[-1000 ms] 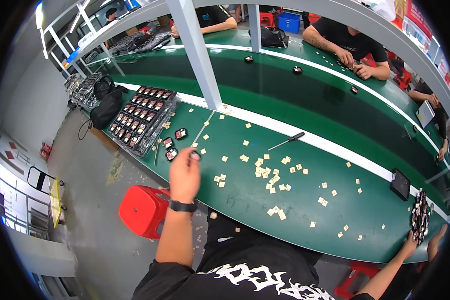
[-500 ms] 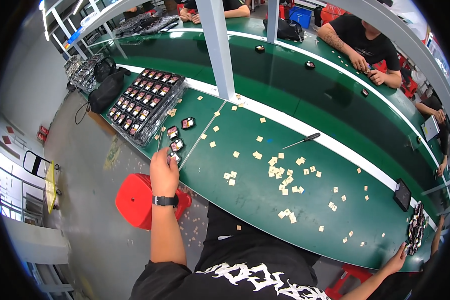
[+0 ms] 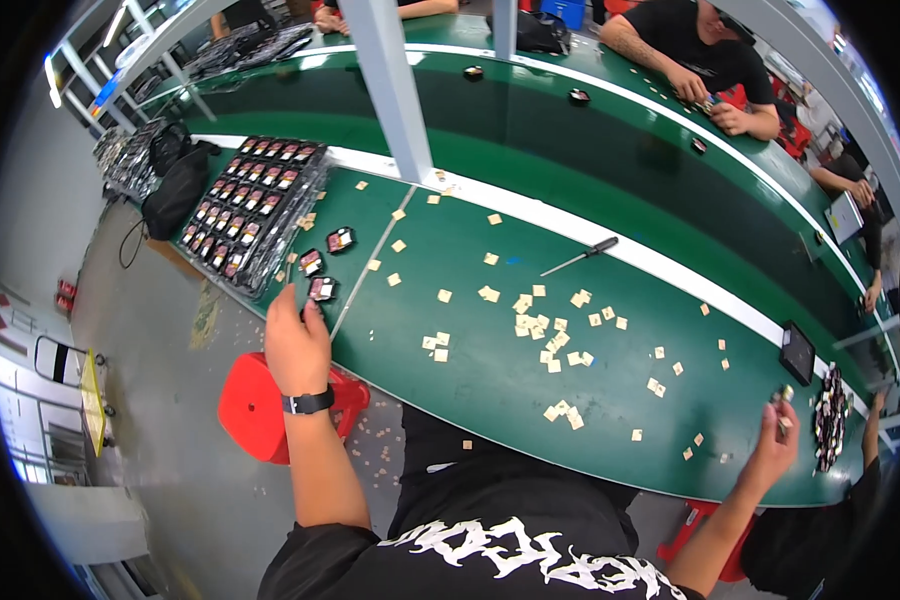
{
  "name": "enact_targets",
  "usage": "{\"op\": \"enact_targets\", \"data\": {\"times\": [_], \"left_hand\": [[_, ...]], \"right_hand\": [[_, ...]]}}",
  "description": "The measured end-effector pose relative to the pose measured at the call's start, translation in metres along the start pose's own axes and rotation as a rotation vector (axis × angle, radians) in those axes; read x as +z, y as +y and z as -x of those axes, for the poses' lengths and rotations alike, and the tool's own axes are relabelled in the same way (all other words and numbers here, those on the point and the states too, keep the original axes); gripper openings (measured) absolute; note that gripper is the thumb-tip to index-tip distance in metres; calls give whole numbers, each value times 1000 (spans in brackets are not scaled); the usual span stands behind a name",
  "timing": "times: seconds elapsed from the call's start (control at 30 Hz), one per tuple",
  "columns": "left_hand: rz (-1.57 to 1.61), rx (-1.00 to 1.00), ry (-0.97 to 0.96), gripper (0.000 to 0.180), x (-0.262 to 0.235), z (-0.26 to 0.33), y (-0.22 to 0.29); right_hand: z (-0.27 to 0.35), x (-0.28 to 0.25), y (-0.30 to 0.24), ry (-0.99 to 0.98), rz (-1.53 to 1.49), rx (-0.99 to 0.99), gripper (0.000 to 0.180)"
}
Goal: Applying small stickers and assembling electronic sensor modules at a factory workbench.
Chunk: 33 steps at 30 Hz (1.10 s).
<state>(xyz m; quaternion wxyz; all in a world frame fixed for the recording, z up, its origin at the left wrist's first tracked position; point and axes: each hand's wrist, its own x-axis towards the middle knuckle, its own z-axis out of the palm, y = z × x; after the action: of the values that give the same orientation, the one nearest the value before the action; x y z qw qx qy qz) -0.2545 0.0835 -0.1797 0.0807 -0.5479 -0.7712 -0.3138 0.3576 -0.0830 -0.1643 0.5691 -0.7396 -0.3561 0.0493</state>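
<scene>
The left hand rests at the near edge of the green surface, fingertips on a small black part, grip unclear, while the right hand pinches a small part far right

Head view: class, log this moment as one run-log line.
left hand: on small black part at table edge | right hand: holds small part, raised | tan squares: scattered on green table

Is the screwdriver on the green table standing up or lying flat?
Lying flat. The screwdriver rests lengthwise on the table, its dark handle toward the white stripe, clear of both hands.
</scene>
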Motion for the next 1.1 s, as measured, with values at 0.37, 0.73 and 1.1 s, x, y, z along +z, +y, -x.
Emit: {"op": "enact_targets", "data": {"times": [0.37,0.73,1.1], "left_hand": [[891,-16,-459,36,-19,66,114],[1631,-453,-1426,49,9,126,184],[962,491,-1116,41,5,89,178]], "right_hand": [[89,129,-113,-618,-23,-506,51],[99,139,-133,-890,76,-354,48],[85,112,-117,-845,174,-201,30]]}}
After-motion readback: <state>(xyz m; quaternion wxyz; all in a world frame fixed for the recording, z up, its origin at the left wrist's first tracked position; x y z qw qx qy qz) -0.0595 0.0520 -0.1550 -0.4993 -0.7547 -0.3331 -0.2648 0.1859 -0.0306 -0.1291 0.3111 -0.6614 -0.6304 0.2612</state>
